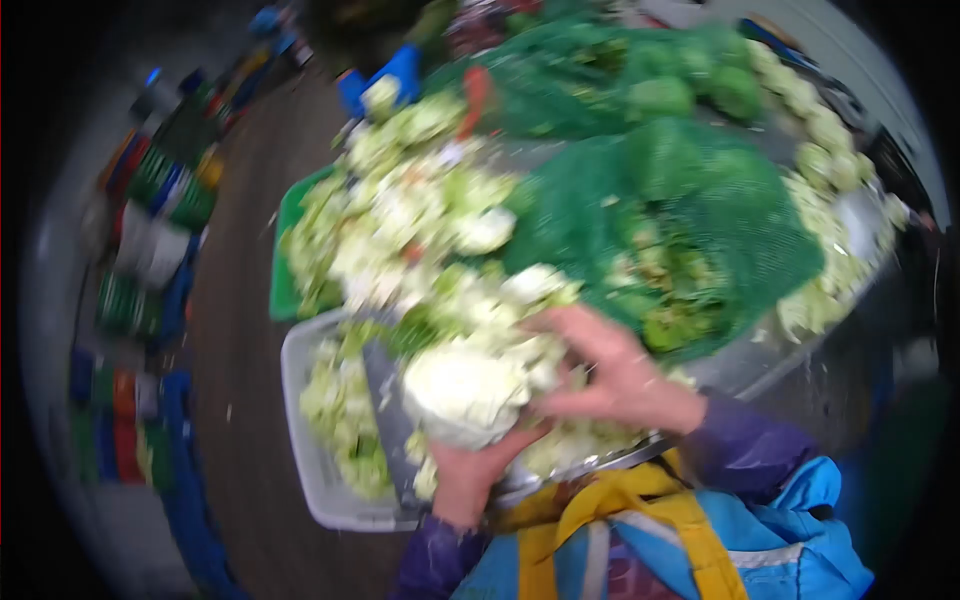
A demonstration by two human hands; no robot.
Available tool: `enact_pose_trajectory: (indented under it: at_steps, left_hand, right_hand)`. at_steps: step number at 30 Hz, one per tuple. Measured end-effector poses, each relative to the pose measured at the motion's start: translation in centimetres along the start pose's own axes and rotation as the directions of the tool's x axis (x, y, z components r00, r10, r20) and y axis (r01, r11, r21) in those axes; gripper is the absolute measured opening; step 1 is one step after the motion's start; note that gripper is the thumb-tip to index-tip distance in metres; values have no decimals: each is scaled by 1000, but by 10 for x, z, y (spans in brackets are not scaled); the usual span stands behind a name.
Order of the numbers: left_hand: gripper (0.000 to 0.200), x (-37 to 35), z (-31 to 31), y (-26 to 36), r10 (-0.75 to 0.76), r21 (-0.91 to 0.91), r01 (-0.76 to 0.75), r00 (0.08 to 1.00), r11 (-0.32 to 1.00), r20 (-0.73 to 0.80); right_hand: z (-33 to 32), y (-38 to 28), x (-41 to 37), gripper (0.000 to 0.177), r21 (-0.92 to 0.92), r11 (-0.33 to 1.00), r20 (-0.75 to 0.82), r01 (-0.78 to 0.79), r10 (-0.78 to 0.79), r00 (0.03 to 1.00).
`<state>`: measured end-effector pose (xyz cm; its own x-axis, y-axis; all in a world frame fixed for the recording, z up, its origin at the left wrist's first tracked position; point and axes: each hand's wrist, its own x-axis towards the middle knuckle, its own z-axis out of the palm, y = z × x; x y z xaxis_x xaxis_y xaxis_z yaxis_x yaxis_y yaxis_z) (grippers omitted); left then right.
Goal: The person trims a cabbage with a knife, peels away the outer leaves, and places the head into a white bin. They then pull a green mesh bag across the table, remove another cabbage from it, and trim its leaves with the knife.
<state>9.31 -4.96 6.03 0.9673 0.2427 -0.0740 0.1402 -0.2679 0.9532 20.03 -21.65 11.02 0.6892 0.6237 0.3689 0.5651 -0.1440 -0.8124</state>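
Observation:
A pale cabbage head [465, 392] rests in my left hand [475, 465], whose fingers cup it from below. On its right side, my right hand [610, 375] curls its thumb and fingers around loose cabbage leaves [542, 362]; motion blurs the fingertips. A grey board or plate [388, 415] stands partly behind the cabbage, at the edge of a white tub [305, 440] of leaves. Torn leaves [425, 230] are heaped just beyond my hands.
A green crate [283, 250] stands left of the leaf heap. Green mesh bags [700, 190] of cabbages lie on the metal table [745, 365]. More cabbages [830, 130] line its far right edge. Brown floor [240, 330] and stacked coloured packs [170, 190] are to the left.

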Motion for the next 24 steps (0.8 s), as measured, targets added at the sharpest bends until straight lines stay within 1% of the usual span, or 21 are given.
enact_pose_trajectory:
  at_steps: [1, 2, 3, 4, 5, 6, 7, 8, 9, 10, 11, 12, 13, 14, 15, 16, 18, 20, 22, 23, 24]
  left_hand:
    - [75, 7, 0, 1, -114, -642, 181, 983, 745, 144]
    - [78, 16, 4, 0, -138, -906, 409, 909, 110, 393]
    - [79, 16, 12, 11, -213, -885, 377, 921, 272, 327]
    - [78, 11, 14, 9, -43, -839, 350, 930, 416, 366]
    - [64, 11, 22, 25, 34, -850, 338, 923, 405, 383]
    - [64, 10, 27, 39, 72, -824, 389, 888, 412, 455]
    - [75, 8, 30, 51, 72, -742, 375, 868, 557, 492]
    - [89, 8, 33, 60, 70, -649, 329, 858, 685, 509]
    - [95, 11, 38, 65, 122, -544, 253, 819, 800, 561]
    - [85, 16, 41, 59, 358, -593, 98, 715, 799, 600]
    - [81, 17, 40, 55, 221, -511, 176, 750, 841, 623]
    - [77, 17, 42, 54, 81, -428, 255, 776, 867, 626]
    - [77, 18, 44, 49, 95, -429, 247, 768, 869, 634]
    - [73, 20, 46, 41, -15, -427, 333, 803, 841, 596]
    - [68, 21, 46, 35, -133, -429, 417, 823, 801, 552]
    - [68, 22, 44, 30, -127, -432, 415, 822, 801, 555]
    - [65, 22, 41, 27, -202, -428, 455, 832, 781, 517]
    - [61, 21, 41, 27, -212, -451, 455, 845, 768, 491]
    - [57, 22, 41, 32, -252, -419, 482, 832, 769, 495]
    - [57, 21, 42, 35, -260, -417, 485, 833, 769, 489]
    - [55, 17, 44, 38, -244, -420, 450, 855, 788, 458]
  right_hand:
    - [0, 3, -8, 58, -20, 999, 11, 42, -42, 999]
    - [0, 10, -18, 70, -56, 996, 19, 69, -68, 997]
    - [3, 16, -28, 74, 70, 995, 12, -76, 76, 997]
    - [-3, 24, -39, 79, 213, 955, 10, -204, 207, 978]
    - [-20, 30, -52, 79, 173, 958, -77, -228, 244, 967]
    - [-35, 33, -63, 80, 582, 694, 52, -423, 488, 871]
    - [-47, 38, -73, 81, 842, 241, 269, -482, 588, 763]
    - [-58, 55, -89, 81, 853, 261, 218, -452, 608, 764]
    - [-69, 76, -110, 78, 914, 305, 21, -268, 624, 781]
    - [-80, 78, -122, 77, 931, 356, -174, -79, 623, 762]
    - [-98, 80, -131, 79, 922, 386, -313, 27, 704, 638]
    - [-130, 74, -134, 81, 896, 426, -428, 123, 760, 489]
    - [-162, 72, -153, 81, 862, 502, -458, 69, 715, 528]
    - [-192, 71, -178, 81, 819, 573, -479, 16, 670, 568]
    - [-214, 88, -202, 78, 808, 587, -547, 42, 723, 421]
    - [-229, 111, -222, 74, 795, 604, -596, 62, 758, 265]
    - [-256, 131, -244, 65, 743, 649, -656, 163, 754, -11]
    - [-282, 167, -270, 57, 646, 736, -719, 203, 676, -163]
    - [-307, 180, -280, 51, 640, 755, -725, 142, 655, -213]
    - [-320, 191, -282, 45, 630, 772, -745, 84, 632, -212]
    - [-323, 189, -270, 41, 596, 801, -794, -58, 577, -194]
